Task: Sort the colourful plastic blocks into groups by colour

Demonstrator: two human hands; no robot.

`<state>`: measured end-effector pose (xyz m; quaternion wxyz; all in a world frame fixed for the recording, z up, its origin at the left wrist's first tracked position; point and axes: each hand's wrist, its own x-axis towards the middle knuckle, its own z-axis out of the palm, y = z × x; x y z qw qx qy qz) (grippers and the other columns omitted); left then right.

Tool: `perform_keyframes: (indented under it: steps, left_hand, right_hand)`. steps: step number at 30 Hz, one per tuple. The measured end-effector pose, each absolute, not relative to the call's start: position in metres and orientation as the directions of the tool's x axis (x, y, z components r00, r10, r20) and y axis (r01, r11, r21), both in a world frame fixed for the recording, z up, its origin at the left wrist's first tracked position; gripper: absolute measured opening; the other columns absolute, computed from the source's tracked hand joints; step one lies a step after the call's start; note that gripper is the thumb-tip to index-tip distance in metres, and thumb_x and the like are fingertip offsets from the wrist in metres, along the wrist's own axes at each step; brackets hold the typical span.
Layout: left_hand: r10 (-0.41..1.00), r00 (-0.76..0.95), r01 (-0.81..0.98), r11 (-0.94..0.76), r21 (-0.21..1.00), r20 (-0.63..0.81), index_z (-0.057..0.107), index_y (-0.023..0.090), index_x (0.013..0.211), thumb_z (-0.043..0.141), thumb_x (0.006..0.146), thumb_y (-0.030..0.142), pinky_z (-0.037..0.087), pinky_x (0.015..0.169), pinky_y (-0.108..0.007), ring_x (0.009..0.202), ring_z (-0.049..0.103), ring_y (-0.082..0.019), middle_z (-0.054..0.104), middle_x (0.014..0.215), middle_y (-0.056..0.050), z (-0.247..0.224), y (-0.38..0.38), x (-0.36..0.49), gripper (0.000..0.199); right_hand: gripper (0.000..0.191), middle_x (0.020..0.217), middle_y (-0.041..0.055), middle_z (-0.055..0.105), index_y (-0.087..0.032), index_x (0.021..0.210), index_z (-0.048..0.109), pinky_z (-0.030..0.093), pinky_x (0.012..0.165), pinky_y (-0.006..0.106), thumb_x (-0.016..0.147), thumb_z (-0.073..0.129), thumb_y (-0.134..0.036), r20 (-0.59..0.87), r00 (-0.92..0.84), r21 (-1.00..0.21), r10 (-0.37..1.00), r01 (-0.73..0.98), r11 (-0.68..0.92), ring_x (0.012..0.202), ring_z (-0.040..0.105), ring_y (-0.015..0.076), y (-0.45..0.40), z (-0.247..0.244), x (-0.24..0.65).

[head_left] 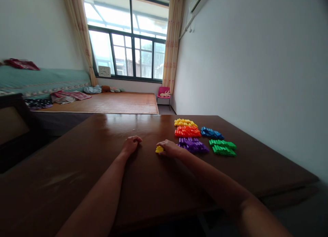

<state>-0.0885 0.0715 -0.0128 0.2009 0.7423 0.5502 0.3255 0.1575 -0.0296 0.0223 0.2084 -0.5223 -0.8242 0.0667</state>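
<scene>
My right hand (169,148) is closed around a few small yellow plastic pieces (159,149) at the middle of the brown table (143,182). Their exact kind is too small to make out. My left hand (131,144) rests on the table to the left, fingers curled in, with nothing showing in it. Just beyond my right hand lies a group of purple plastic pieces (193,145), partly hidden by the hand. Behind it are rows of orange-red pieces (188,131) and yellow pieces (185,122).
Blue pieces (212,132) and green pieces (222,147) lie farther right on the table. A white wall (251,66) runs along the right side. Past the table's far edge are a bed with a mat (123,102) and a pink chair (164,92).
</scene>
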Motion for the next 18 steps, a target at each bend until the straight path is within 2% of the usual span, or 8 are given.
perform_keyframes:
  steps: [4,9,12,15,18]
  left_hand:
    - [0.943,0.197,0.686,-0.327,0.650,0.267,0.074,0.020,0.080,0.046,0.070,0.010,0.051,0.077,-0.023,0.082,0.068,-0.017,0.075,0.083,-0.001,-0.010,0.069,-0.088,0.032]
    - [0.934,0.218,0.690,-0.352,0.632,0.283,0.074,0.019,0.082,0.046,0.073,0.012,0.051,0.080,-0.027,0.084,0.068,-0.018,0.075,0.085,-0.003,-0.011,0.068,-0.090,0.031]
    - [0.927,0.237,0.692,-0.371,0.619,0.290,0.074,0.019,0.082,0.046,0.074,0.012,0.050,0.080,-0.027,0.085,0.068,-0.019,0.075,0.087,-0.003,-0.014,0.070,-0.091,0.030]
    - [0.930,0.227,0.694,-0.363,0.622,0.289,0.074,0.020,0.081,0.047,0.074,0.013,0.050,0.079,-0.027,0.085,0.068,-0.019,0.075,0.087,-0.002,-0.017,0.072,-0.092,0.029]
    - [0.936,0.214,0.691,-0.348,0.633,0.280,0.074,0.021,0.080,0.046,0.074,0.012,0.050,0.078,-0.027,0.084,0.067,-0.019,0.074,0.086,-0.002,-0.018,0.073,-0.092,0.029]
  right_hand:
    - [0.038,0.108,0.0035,0.070,-0.030,0.110,0.067,0.050,0.088,0.033,0.073,0.073,-0.030,0.181,-0.448,-0.314,0.875,0.817,0.483,0.101,0.065,0.0228,-0.052,0.021,0.175]
    - [0.037,0.108,0.0038,0.068,-0.024,0.114,0.064,0.052,0.084,0.030,0.077,0.067,-0.030,0.257,-0.313,-0.355,0.914,0.849,0.390,0.092,0.066,0.0182,-0.040,0.044,0.228]
    - [0.036,0.109,0.0049,0.068,-0.023,0.112,0.064,0.051,0.084,0.029,0.077,0.067,-0.028,0.330,-0.063,-0.390,0.942,0.899,0.197,0.096,0.064,0.0181,-0.008,0.066,0.283]
    - [0.036,0.102,0.0066,0.069,-0.020,0.109,0.064,0.051,0.078,0.027,0.075,0.070,-0.033,0.310,0.256,-0.407,0.916,0.906,-0.115,0.091,0.065,0.0181,0.029,0.074,0.336]
    - [0.041,0.095,0.0094,0.069,-0.017,0.104,0.064,0.051,0.076,0.031,0.070,0.074,-0.038,0.304,0.407,-0.375,0.861,0.882,-0.284,0.087,0.065,0.0210,0.063,0.066,0.366]
